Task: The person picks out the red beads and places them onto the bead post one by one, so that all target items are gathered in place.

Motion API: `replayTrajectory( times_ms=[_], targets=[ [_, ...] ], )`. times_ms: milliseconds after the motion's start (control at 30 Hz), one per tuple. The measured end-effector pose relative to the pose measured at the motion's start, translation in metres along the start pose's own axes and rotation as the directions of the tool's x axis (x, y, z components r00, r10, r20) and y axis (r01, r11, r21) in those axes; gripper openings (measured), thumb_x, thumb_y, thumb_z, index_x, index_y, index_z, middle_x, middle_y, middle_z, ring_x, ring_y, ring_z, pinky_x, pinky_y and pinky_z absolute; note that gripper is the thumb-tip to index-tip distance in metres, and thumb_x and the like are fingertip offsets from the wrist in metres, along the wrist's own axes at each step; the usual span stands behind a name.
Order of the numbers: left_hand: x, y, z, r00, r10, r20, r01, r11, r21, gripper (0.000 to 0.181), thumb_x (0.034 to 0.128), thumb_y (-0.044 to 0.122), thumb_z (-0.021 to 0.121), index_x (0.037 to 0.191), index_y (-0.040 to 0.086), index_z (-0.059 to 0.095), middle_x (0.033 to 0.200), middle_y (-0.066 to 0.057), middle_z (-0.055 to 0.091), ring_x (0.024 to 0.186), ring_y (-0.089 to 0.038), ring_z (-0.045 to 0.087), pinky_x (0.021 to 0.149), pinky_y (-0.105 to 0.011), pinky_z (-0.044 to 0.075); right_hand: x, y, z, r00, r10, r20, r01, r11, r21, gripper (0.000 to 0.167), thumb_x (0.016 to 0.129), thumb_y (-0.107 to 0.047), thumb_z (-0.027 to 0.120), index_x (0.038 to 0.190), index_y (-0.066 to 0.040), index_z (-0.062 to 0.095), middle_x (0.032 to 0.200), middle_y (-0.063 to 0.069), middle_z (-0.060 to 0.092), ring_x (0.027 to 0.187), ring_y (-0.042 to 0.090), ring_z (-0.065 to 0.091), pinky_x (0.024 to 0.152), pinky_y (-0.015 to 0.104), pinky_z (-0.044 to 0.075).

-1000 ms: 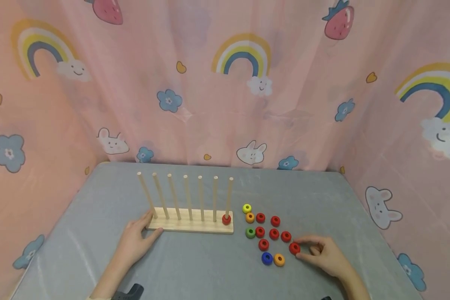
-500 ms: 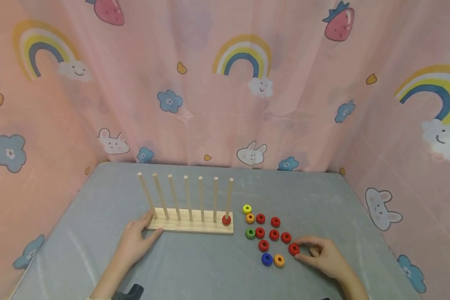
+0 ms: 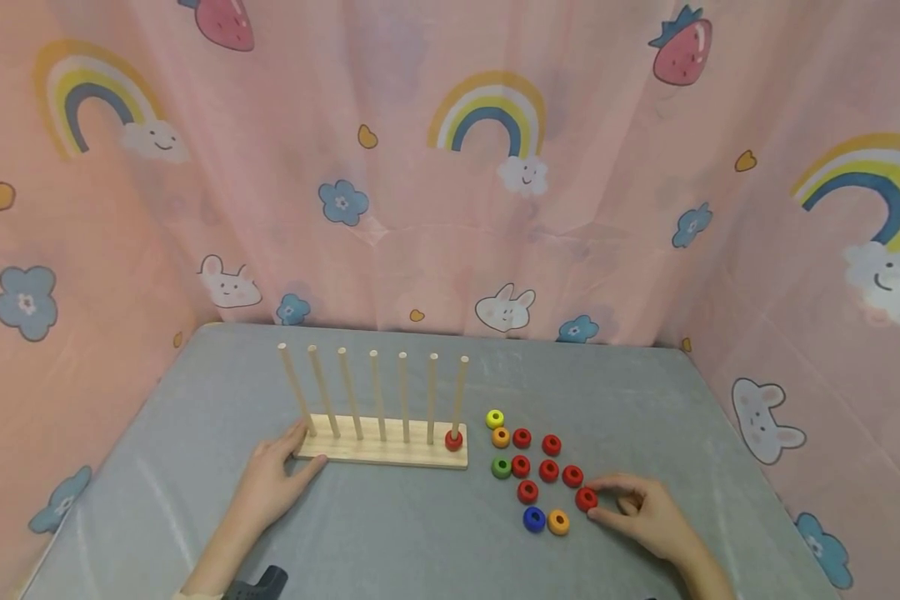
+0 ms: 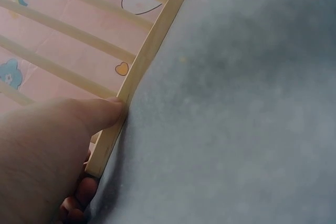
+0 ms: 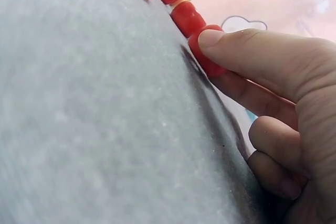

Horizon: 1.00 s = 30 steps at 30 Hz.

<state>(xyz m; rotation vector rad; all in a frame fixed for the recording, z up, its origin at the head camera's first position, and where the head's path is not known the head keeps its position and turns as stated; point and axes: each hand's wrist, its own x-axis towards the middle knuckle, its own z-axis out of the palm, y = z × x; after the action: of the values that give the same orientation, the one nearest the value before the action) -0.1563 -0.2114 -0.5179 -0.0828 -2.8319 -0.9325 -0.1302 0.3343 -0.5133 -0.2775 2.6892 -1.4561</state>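
A wooden base (image 3: pixel 382 452) with several upright pegs stands left of centre, a red bead (image 3: pixel 453 441) on its rightmost peg. My left hand (image 3: pixel 270 479) grips the base's left end, thumb along the front edge, as the left wrist view shows on the base (image 4: pixel 142 66). At the right, my right hand (image 3: pixel 648 512) pinches a red bead (image 3: pixel 587 499) between thumb and finger. In the right wrist view the thumb lies on that bead (image 5: pixel 203 53), which looks low over the table; whether it touches the surface I cannot tell.
Loose beads lie between the base and my right hand: several red ones (image 3: pixel 548 471), a yellow (image 3: pixel 494 419), a green (image 3: pixel 501 467), a blue (image 3: pixel 534 520) and two orange (image 3: pixel 558 522). A patterned pink curtain (image 3: pixel 420 250) hangs behind the grey table (image 3: pixel 405 542).
The red bead in my right hand has shifted very slightly left, towards the other beads. My left hand keeps its grip on the base.
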Motion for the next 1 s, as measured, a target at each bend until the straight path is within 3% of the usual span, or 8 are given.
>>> replayTrajectory(
  times_ms=[167, 467, 600, 700, 1000],
  targets=[
    [0.001, 0.001, -0.001, 1.0, -0.005, -0.004, 0.005, 1.0, -0.013, 0.071, 0.0979, 0.029, 0.079, 0.153, -0.005, 0.05, 0.157, -0.023, 0.05, 0.124, -0.05, 0.057, 0.099, -0.065, 0.049, 0.001, -0.003, 0.0, 0.998, 0.061, -0.016, -0.061, 0.998, 0.017, 0.032, 0.086, -0.013, 0.089, 0.115, -0.004, 0.078, 0.056, -0.01, 0.032, 0.049, 0.0, 0.024, 0.042, 0.022, 0.029],
    [0.0, 0.0, -0.001, 1.0, -0.001, -0.003, 0.001, 1.0, -0.011, 0.072, 0.0975, 0.03, 0.079, 0.153, -0.005, 0.05, 0.157, -0.022, 0.051, 0.123, -0.049, 0.057, 0.099, -0.065, 0.05, 0.001, -0.005, 0.002, 0.992, 0.098, -0.074, -0.094, 0.993, 0.066, 0.033, 0.091, -0.01, 0.085, 0.12, 0.001, 0.074, 0.056, -0.008, 0.033, 0.047, 0.001, 0.025, 0.039, 0.027, 0.029],
    [-0.001, -0.001, 0.0, 1.0, 0.001, -0.005, -0.001, 1.0, -0.013, 0.071, 0.0974, 0.031, 0.079, 0.152, -0.005, 0.052, 0.157, -0.023, 0.051, 0.123, -0.049, 0.057, 0.099, -0.065, 0.05, 0.001, -0.006, 0.004, 0.983, 0.129, -0.131, -0.12, 0.99, 0.07, 0.034, 0.092, -0.014, 0.085, 0.121, -0.001, 0.074, 0.069, -0.004, 0.052, 0.046, 0.001, 0.027, 0.039, 0.024, 0.031],
    [-0.001, -0.001, 0.0, 1.0, 0.002, -0.005, -0.002, 1.0, -0.017, 0.071, 0.0977, 0.031, 0.079, 0.152, -0.007, 0.052, 0.156, -0.024, 0.051, 0.127, -0.05, 0.056, 0.102, -0.066, 0.049, 0.001, -0.007, 0.006, 0.974, 0.134, -0.18, -0.123, 0.99, 0.072, 0.035, 0.092, -0.015, 0.085, 0.122, -0.002, 0.074, 0.09, -0.001, 0.066, 0.044, 0.001, 0.028, 0.039, 0.023, 0.033],
    [-0.001, -0.002, 0.001, 1.0, 0.012, -0.012, -0.012, 1.0, -0.02, 0.071, 0.0978, 0.029, 0.079, 0.152, -0.007, 0.051, 0.156, -0.025, 0.051, 0.129, -0.051, 0.055, 0.103, -0.067, 0.048, 0.003, -0.011, 0.012, 0.955, 0.104, -0.277, -0.092, 0.994, 0.055, 0.036, 0.091, -0.016, 0.087, 0.123, -0.003, 0.075, 0.117, 0.017, 0.073, 0.043, -0.001, 0.027, 0.037, 0.026, 0.034]
  ],
)
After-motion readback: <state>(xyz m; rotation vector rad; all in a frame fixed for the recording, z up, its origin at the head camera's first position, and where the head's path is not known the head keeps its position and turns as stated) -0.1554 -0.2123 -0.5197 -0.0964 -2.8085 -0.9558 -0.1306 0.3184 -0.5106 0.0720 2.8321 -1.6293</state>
